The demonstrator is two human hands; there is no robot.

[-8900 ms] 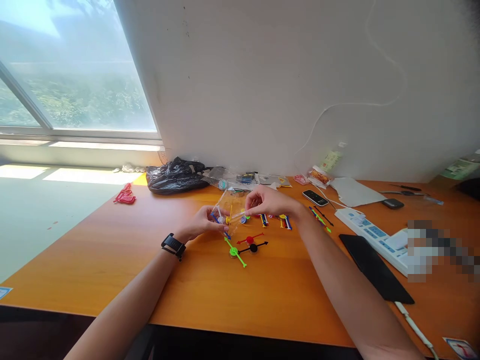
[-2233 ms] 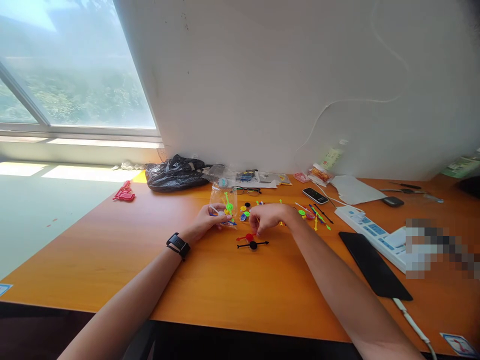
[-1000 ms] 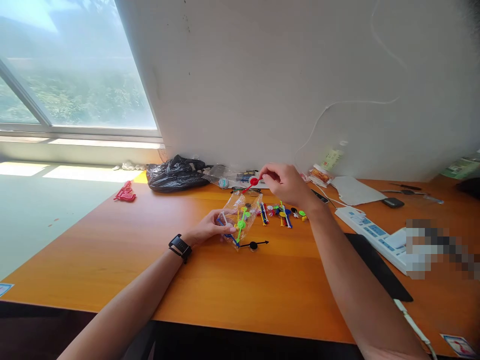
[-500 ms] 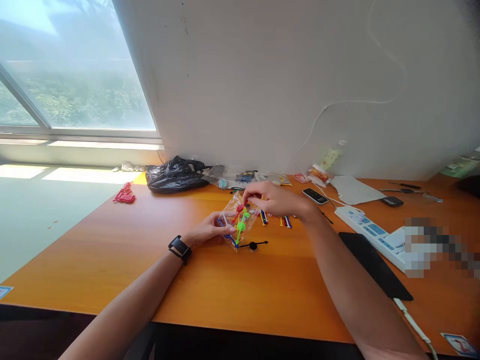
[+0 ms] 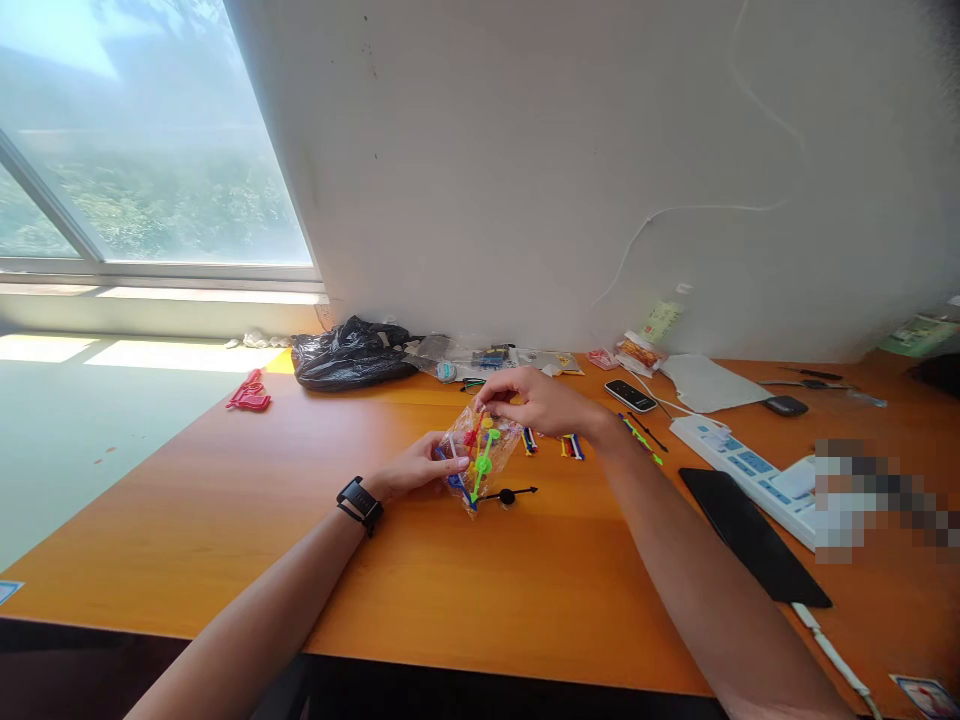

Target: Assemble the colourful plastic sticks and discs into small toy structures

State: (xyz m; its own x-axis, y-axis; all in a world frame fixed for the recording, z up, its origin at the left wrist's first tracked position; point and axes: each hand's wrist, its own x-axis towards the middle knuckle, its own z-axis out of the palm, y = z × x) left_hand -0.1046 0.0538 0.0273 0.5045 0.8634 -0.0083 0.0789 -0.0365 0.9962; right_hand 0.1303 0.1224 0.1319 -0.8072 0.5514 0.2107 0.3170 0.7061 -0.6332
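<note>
A clear plastic bag [image 5: 504,440] of colourful arrow spinners is held up above the table. Inside it I see a green arrow spinner [image 5: 483,466], a red one [image 5: 471,438], and yellow and blue parts. My left hand [image 5: 429,466], with a black watch on its wrist, is closed on the bag's left side. My right hand [image 5: 534,398] has its fingers pinched together at the bag's top edge, close to the red spinner; whether they also grip a spinner is unclear. Just right of the bag's lower end, a black arrow spinner [image 5: 508,497] lies on the table.
Small coloured sticks [image 5: 572,446] and a green spinner [image 5: 640,438] lie behind and beside my right forearm. A black plastic bag [image 5: 349,352] and red plastic part [image 5: 250,392] sit at left. At right are a power strip [image 5: 742,475], black tablet-like slab [image 5: 754,535] and remote [image 5: 631,394].
My right hand has shifted slightly left. The bag has tilted, and the red spinner in it sits lower and farther from my fingertips. The green spinner by my right forearm has come into view.
</note>
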